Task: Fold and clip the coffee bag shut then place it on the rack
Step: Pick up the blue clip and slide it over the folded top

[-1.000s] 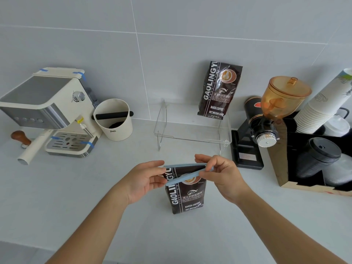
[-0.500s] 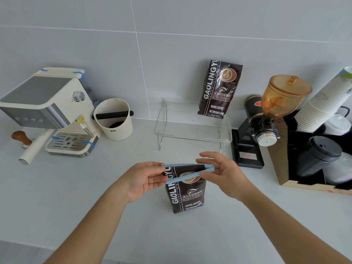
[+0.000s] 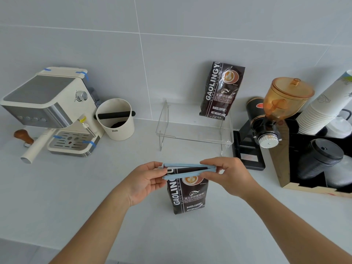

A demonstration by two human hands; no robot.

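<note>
The left hand [image 3: 146, 180] pinches the open end of the blue clip [image 3: 188, 170]; the right hand [image 3: 228, 176] pinches its hinged end. The clip's bars straddle the coffee bag [image 3: 187, 195] top, still spread apart, probably for alignment before snapping. The bag stands on the surface [image 3: 76, 197], in front of the clear rack [image 3: 194, 130].

Rack [image 3: 192, 134] behind coffee bag [image 3: 187, 195]

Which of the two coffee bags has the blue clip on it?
The near coffee bag, standing on the counter between both hands, with the blue clip straddling its top, arms not yet closed. The far coffee bag on the clear rack has none.
</note>
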